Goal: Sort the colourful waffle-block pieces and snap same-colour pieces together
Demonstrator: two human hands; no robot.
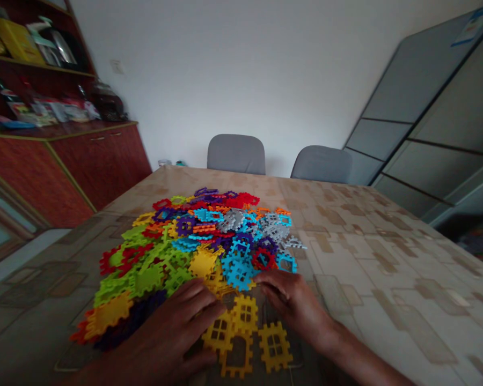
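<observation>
A heap of flat, notched plastic tiles [201, 241] in green, blue, red, purple, grey, orange and yellow lies on the table [386, 252]. In front of it, three yellow window-shaped tiles [245, 332] lie joined flat. My left hand [173, 332] rests palm down on the near edge of the heap, fingers stretched toward the yellow tiles. My right hand [292, 303] lies flat beside them, its fingertips touching the blue tiles at the heap's near edge. Neither hand holds a tile.
Two grey chairs [236, 153] [321, 163] stand at the table's far side. A red-brown cabinet [84, 161] with cluttered shelves is at the left. A grey panelled unit [426, 123] stands at the right.
</observation>
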